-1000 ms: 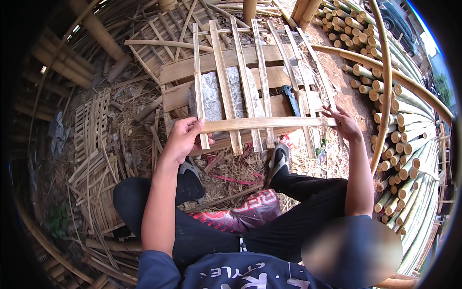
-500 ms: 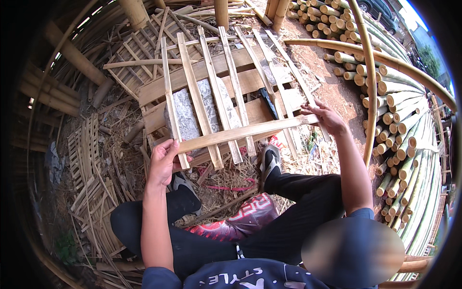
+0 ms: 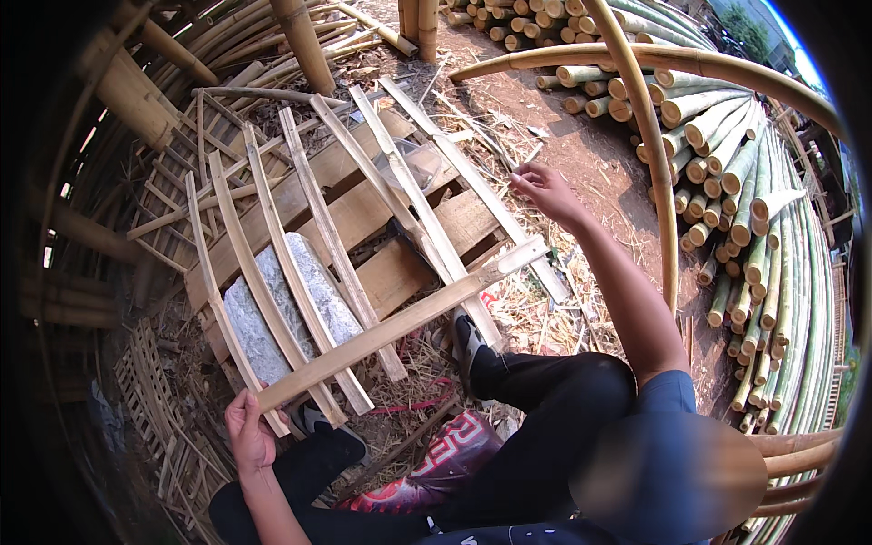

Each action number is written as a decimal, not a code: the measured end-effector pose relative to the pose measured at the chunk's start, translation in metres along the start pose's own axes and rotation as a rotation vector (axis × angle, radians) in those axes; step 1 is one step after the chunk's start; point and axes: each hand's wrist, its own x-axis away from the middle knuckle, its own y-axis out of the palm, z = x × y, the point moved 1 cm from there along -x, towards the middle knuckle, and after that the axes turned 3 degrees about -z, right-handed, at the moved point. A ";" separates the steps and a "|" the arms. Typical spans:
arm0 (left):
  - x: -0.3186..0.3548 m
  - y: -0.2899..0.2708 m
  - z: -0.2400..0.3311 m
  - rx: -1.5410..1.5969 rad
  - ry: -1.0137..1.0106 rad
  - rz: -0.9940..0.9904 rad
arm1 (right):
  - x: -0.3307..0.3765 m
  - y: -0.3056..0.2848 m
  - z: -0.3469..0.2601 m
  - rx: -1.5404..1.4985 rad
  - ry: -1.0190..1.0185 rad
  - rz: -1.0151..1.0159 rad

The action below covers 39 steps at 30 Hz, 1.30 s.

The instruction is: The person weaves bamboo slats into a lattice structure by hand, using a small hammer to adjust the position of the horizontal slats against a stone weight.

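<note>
My left hand is closed round the near-left end of a flat bamboo crosspiece, where it meets the outermost slat. The crosspiece lies slantwise over several long bamboo slats, near their close ends. My right hand is off the wood, in the air to the right of the slats' far part. Its fingers are loosely bent and apart, and I see nothing in them. Under the slats are a grey stone block and wooden planks. A dark, long object is partly hidden beneath a slat.
Cut bamboo poles are stacked at the right, behind curved bamboo rails. Lattice panels and loose strips lie left. A red printed sack rests between my legs, among shavings. A clear plastic bag sits on the far planks.
My right hand has let go of the crosspiece's right end and moved up and away. The view has turned, so the slat frame appears lower and more slanted. My left hand keeps its hold.
</note>
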 end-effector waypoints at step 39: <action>0.000 -0.020 -0.017 0.009 0.050 0.073 | -0.004 0.046 0.017 0.601 -0.665 0.155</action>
